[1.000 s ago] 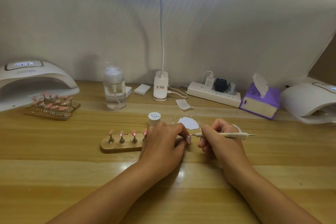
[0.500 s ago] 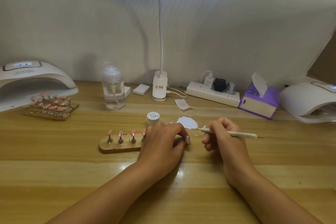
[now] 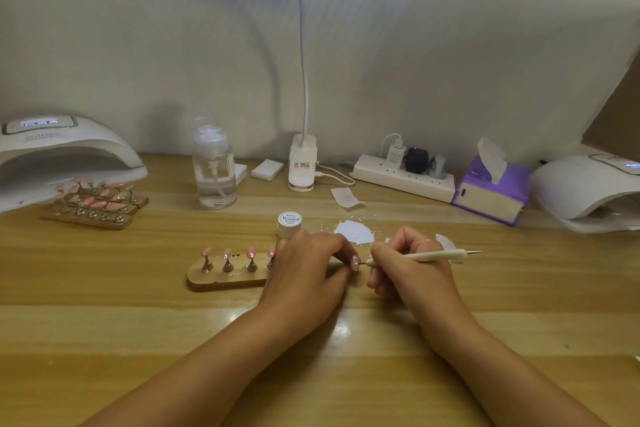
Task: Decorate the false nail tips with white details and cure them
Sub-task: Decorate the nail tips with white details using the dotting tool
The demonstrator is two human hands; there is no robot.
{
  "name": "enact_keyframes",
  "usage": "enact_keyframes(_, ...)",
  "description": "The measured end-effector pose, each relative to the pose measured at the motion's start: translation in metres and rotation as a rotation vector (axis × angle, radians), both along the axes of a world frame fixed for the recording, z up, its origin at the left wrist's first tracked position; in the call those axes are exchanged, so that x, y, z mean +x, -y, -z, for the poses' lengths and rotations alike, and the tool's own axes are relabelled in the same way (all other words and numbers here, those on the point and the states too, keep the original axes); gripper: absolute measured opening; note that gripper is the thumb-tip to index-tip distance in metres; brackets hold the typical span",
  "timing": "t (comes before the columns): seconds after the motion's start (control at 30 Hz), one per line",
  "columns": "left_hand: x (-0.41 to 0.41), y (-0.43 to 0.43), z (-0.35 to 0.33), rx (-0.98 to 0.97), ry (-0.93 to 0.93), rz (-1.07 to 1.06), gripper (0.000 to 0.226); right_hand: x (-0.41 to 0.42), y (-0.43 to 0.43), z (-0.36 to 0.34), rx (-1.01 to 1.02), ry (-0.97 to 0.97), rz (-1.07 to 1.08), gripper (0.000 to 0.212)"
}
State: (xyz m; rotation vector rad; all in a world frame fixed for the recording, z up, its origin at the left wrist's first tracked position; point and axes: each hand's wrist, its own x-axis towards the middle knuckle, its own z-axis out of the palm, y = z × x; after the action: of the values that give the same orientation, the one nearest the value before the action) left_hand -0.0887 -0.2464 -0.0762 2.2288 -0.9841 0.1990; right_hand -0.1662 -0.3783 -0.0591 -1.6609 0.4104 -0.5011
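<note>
Nearest to me, both forearms reach forward over the glossy wooden surface (image 3: 346, 374), which is banded in pale and darker strips. My left hand (image 3: 304, 274) lies palm down on the right end of the wooden stand (image 3: 225, 279), its fingers curled over that end and holding it, forefinger and thumb drawn together at the tip. My right hand (image 3: 412, 270) sits just beside it, its fingers pinching a slim cream pen (image 3: 426, 256) that lies almost level. One fine metal point aims left, right at the left forefinger; the other pokes out to the right.

The stand is a low, rounded block. Four glossy pink nail tips (image 3: 227, 253) show on it, each on a small metal peg; the hand hides whatever is further along.

Just behind the left hand stands one small round white jar (image 3: 289, 224) with script on its lid. Beside it is a flat white patch (image 3: 355, 231) with crumbs around it.

Further back stand one clear plastic pump bottle (image 3: 214, 173), a white lamp base (image 3: 303, 166) with a thin neck, a small white block (image 3: 267, 169), a white power strip (image 3: 401, 178) and a purple tissue box (image 3: 491, 194).

At the far left, more wooden strips (image 3: 97, 204) carry pink tips, too crowded to count. Two white domed curing lamps sit at the edges, one on the left (image 3: 62, 156) and one on the right (image 3: 588, 184).
</note>
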Motion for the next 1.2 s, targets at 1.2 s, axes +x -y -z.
enact_keyframes(1.2,0.0021,0.0007,0.0041,-0.02,0.017,0.002,0.022,0.0021,0.0018,0.0029,-0.051,-0.025,0.039,0.019)
